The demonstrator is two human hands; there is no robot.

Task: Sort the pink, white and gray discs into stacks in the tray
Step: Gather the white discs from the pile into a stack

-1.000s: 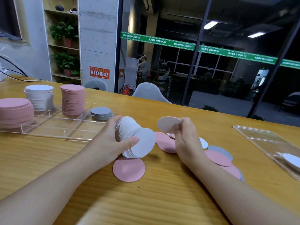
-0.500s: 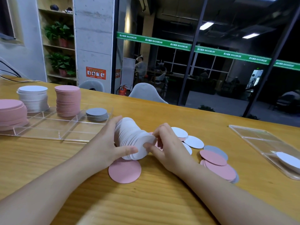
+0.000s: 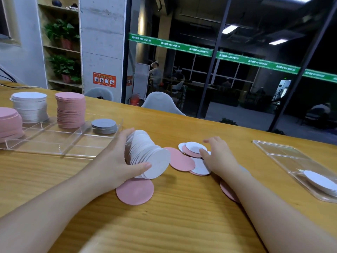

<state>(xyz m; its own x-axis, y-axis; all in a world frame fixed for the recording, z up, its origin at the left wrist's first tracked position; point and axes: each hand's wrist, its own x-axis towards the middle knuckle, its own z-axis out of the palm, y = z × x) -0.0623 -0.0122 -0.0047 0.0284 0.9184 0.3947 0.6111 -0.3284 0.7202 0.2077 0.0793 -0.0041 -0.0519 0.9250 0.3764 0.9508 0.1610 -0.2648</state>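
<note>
- green banner strip (image 3: 215,52) runs across the glass partition, white print repeats "MAXIMUM" along its length; small characters ahead of each word are too small to read
- red-orange sign (image 3: 104,79) on the concrete pillar: row of white pictograms, text lines under them illegible
- second red sign (image 3: 129,80) just right of it, behind the glass edge: partly cut off, unreadable
- no print visible on the discs or trays
</note>
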